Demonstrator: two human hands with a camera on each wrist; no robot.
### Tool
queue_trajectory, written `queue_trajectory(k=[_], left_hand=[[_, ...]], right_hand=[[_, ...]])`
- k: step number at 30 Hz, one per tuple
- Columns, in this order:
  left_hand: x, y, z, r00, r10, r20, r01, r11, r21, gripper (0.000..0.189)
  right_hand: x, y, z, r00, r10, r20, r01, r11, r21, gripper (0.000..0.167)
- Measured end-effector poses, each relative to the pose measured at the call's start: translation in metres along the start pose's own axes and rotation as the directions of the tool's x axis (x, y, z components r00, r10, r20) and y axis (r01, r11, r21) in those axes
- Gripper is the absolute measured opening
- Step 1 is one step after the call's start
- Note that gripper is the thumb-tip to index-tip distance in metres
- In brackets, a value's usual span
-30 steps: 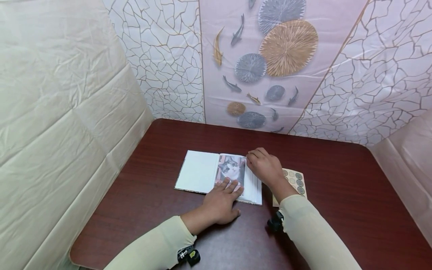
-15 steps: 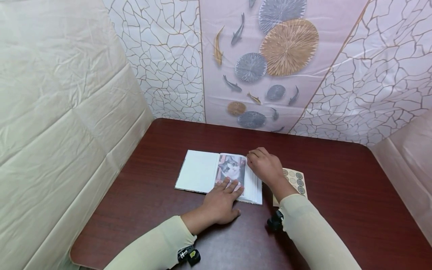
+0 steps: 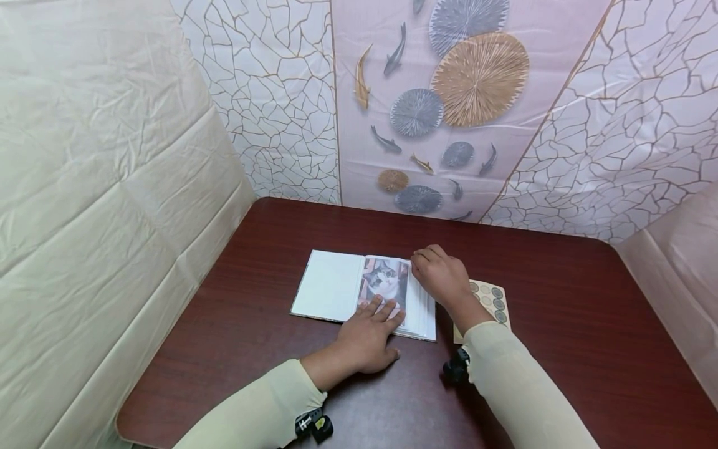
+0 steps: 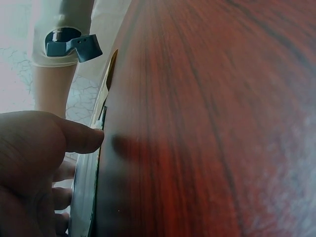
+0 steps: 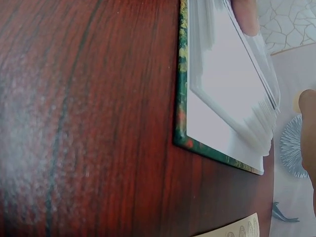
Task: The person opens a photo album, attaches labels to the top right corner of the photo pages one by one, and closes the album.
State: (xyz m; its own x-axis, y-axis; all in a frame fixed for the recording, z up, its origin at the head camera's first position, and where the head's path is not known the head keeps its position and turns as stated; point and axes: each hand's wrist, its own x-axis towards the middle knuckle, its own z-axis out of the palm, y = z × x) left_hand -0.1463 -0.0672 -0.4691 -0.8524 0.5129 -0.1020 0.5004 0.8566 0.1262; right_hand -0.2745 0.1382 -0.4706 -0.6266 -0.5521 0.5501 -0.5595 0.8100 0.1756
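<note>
A photo album (image 3: 328, 285) lies open on the table, with a cat photo (image 3: 386, 279) on its right page. My left hand (image 3: 367, 337) rests with spread fingers over the bottom of that photo, its thumb (image 4: 85, 138) by the album's near edge. At the page's upper right corner, the curled fingers of my right hand (image 3: 442, 277) pinch the page edge; the fingertips are mostly hidden in the head view. In the right wrist view, clear sleeves (image 5: 269, 69) fan up from the stack above the green patterned cover (image 5: 182, 74).
A beige sheet with round printed stickers (image 3: 497, 300) lies right of the album, partly under my right forearm. Dark red tabletop (image 3: 589, 324) surrounds both. Patterned cloth (image 3: 291, 112) hangs behind the table. A small black camera (image 3: 315, 425) sits at my left wrist.
</note>
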Motion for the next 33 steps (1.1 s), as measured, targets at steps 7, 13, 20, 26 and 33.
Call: queue_trajectory(k=[7,13,20,26,33], left_hand=[[-0.0008,0.0006,-0.0008,1.000,-0.002,0.009,0.002,1.000,-0.005,0.074],[-0.0010,0.0011,-0.0009,1.000,-0.001,0.005,0.001,1.000,-0.009,0.073],[-0.0015,0.0020,-0.0018,1.000,-0.006,0.016,0.006,1.000,-0.005,0.073],[-0.0011,0.0017,-0.0016,1.000,-0.004,0.017,0.004,1.000,-0.001,0.073],[-0.0005,0.0008,-0.0002,1.000,-0.003,0.011,0.003,1.000,0.006,0.074]], right_hand=[[0.0006,0.0000,0.0020,1.000,0.010,0.027,-0.010,1.000,0.009,0.022],[0.0023,-0.0013,0.0026,0.997,0.022,0.074,-0.023,1.000,0.012,0.023],[0.0015,-0.0023,0.0036,0.996,0.015,0.083,-0.014,1.000,-0.010,0.026],[0.0014,-0.0020,0.0040,0.999,-0.002,0.051,0.002,1.000,-0.014,0.028],[0.0026,-0.0025,0.0047,0.999,0.009,0.045,-0.008,1.000,-0.015,0.027]])
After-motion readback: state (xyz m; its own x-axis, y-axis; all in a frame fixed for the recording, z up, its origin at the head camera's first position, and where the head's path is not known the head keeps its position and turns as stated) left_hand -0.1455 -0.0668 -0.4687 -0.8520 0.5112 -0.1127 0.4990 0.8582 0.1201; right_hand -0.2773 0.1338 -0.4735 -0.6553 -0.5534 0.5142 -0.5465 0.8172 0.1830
